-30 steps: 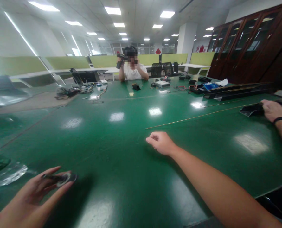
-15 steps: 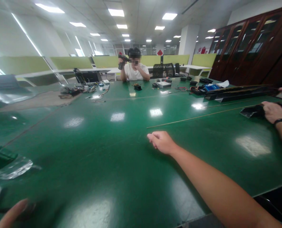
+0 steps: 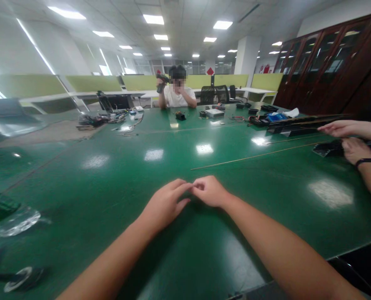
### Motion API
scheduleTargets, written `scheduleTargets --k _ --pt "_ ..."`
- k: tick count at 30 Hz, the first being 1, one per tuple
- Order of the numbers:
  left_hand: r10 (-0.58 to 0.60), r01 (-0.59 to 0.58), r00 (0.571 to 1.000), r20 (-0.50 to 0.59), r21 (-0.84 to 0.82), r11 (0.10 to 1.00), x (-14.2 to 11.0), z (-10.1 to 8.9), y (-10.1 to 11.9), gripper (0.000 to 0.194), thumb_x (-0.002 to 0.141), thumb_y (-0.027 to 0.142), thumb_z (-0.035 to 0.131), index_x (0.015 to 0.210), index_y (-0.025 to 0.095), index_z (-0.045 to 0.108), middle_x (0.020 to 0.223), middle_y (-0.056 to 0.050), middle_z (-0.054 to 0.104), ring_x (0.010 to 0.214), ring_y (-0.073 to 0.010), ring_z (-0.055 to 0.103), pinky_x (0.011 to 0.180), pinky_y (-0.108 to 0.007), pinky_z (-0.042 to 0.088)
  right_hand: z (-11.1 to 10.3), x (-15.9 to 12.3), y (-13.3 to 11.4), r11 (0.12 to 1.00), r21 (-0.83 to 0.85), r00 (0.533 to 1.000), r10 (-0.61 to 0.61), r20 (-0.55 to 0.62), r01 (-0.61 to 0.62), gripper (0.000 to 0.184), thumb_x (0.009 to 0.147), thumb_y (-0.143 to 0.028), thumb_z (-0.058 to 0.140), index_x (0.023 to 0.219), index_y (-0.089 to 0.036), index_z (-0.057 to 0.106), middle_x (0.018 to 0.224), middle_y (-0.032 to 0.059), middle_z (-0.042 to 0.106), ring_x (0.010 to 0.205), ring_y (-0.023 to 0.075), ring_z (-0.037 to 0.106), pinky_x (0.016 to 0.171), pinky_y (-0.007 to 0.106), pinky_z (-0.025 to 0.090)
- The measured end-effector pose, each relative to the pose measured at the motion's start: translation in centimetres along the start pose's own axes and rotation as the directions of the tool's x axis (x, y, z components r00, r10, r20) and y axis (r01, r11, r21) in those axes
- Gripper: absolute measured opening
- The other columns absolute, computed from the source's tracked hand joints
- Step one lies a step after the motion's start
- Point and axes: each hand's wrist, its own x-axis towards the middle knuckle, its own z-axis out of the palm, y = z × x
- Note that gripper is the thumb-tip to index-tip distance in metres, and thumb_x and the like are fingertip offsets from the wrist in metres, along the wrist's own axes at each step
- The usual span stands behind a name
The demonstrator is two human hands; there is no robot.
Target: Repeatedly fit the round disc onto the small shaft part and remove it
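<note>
My left hand reaches in over the green table, its fingers stretched towards my right hand and its thumb apart below them. Its fingertips meet the right fingertips, or come very close. My right hand is closed in a pinch just above the tabletop. Anything small between its fingers is too small or hidden to make out. Just beyond both hands lies a long thin brass-coloured rod, running off to the right. Neither hand touches it.
At right, a co-worker's hands rest at a black channel-shaped profile. More black profiles lie behind. Across the table a person holds a power drill. A plastic bottle and a dark item with a pale ring lie at left.
My left hand has come from the lower left edge to my right hand, which stays nearly in place. At right, a co-worker's hand has moved inward above the black profile.
</note>
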Motion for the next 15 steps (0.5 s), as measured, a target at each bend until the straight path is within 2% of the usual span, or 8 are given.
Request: scheduleTargets --k 3,5,10,13,15 --pt "0.003 -0.004 1.000 0.006 0.016 1.000 1.0 0.8 0.2 0.026 0.086 0.011 0.058 0.109 0.021 0.063 0.105 -0.006 0.065 0.096 -0.0216 0.063 0.085 -0.034 0.052 0.1 0.1 0.0 0.999 -0.024 1.000 -0.025 0.006 0.025 0.025 0.086 -0.034 0.064 0.073 -0.013 0.072 0.060 -0.0011 0.061 0.058 0.0104 0.051 0.052 0.021 0.029" --pt "-0.001 0.001 1.000 0.000 0.022 1.000 1.1 0.9 0.3 0.024 0.085 0.009 0.058 0.105 0.020 0.063 0.101 -0.006 0.065 0.095 -0.0218 0.062 0.084 -0.034 0.052 0.2 0.0 -0.1 0.999 -0.020 0.999 -0.039 0.011 0.039 0.029 0.087 -0.036 0.063 0.073 -0.013 0.072 0.061 -0.0007 0.061 0.060 0.0107 0.052 0.053 0.021 0.030" --pt "-0.010 0.009 1.000 0.023 0.022 1.000 0.6 0.2 0.4 0.032 0.089 0.011 0.054 0.117 0.023 0.062 0.105 -0.005 0.066 0.095 -0.0210 0.063 0.084 -0.033 0.052 0.3 -0.3 -0.6 0.998 0.029 0.998 -0.055 0.036 0.054 0.038 0.089 -0.047 0.061 0.074 -0.013 0.072 0.061 -0.0009 0.061 0.058 0.0103 0.050 0.053 0.022 0.032" --pt "-0.048 0.048 0.997 -0.068 0.005 0.999 -1.3 -1.5 -0.3 0.027 0.096 0.025 0.050 0.118 0.026 0.064 0.109 -0.004 0.065 0.095 -0.0197 0.063 0.083 -0.031 0.053 0.1 -0.5 -0.9 0.997 0.062 0.998 -0.046 0.049 0.043 0.039 0.087 -0.051 0.064 0.079 -0.014 0.074 0.062 -0.0003 0.063 0.056 0.0101 0.050 0.053 0.021 0.034" --pt "-0.123 0.124 0.974 -0.190 -0.004 0.992 -3.7 -3.4 -1.1 0.024 0.095 0.035 0.054 0.116 0.028 0.065 0.110 -0.003 0.066 0.096 -0.0192 0.063 0.082 -0.030 0.053 -0.1 -0.5 -1.0 0.997 0.066 0.998 -0.042 0.046 0.039 0.038 0.086 -0.051 0.065 0.083 -0.015 0.076 0.066 0.0009 0.066 0.058 0.0103 0.053 0.054 0.021 0.035"
